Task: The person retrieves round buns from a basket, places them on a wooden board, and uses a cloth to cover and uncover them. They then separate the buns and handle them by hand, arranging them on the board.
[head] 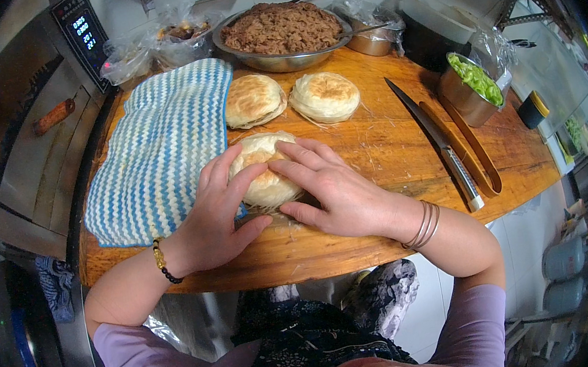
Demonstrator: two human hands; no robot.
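Both hands rest on a round, flaky flatbread [267, 186] near the front of the wooden board [334, 254]. My left hand [226, 206] lies along its left side, fingers spread over the top. From the right, my right hand [324, 188] covers its other side, fingertips meeting the left ones near the browned middle. Behind it sit a browned flatbread [254, 100], partly beside the towel, and a paler flatbread [324, 97]. A blue-and-white checked towel [162, 154] is spread to the left. Thin flakes are scattered on the board.
A steel bowl [287, 63] of shredded meat stands at the back. On the right lie a kitchen knife [433, 126] and long wooden tongs [476, 148], beside a metal container [465, 98] of chopped green vegetable. Plastic-covered bowls [185, 42] stand back left; an oven [25, 136] borders the left.
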